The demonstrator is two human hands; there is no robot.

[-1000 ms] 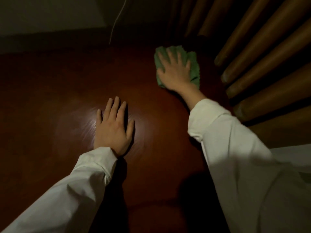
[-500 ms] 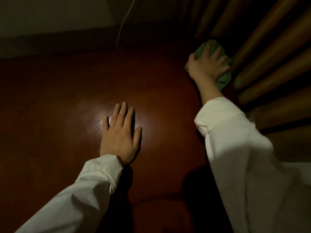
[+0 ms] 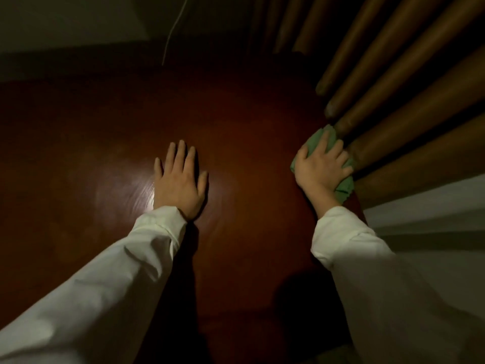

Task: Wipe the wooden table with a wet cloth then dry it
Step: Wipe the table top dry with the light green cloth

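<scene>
Dark red wood, the table [image 3: 236, 132] fills the view. At its three o'clock edge, the right hand [image 3: 319, 168] presses spread fingers on the green cloth [image 3: 343, 185], soft and bunchable, probably best palmed flat. The left hand [image 3: 179, 182] rests flat at center.

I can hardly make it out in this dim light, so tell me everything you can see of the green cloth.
The green cloth looks soft and bunched, with creased folds. It lies on the dark wooden table at its right edge, close against the brown wooden bars. The right hand covers most of it, fingers spread on top, so only its edges show.
</scene>
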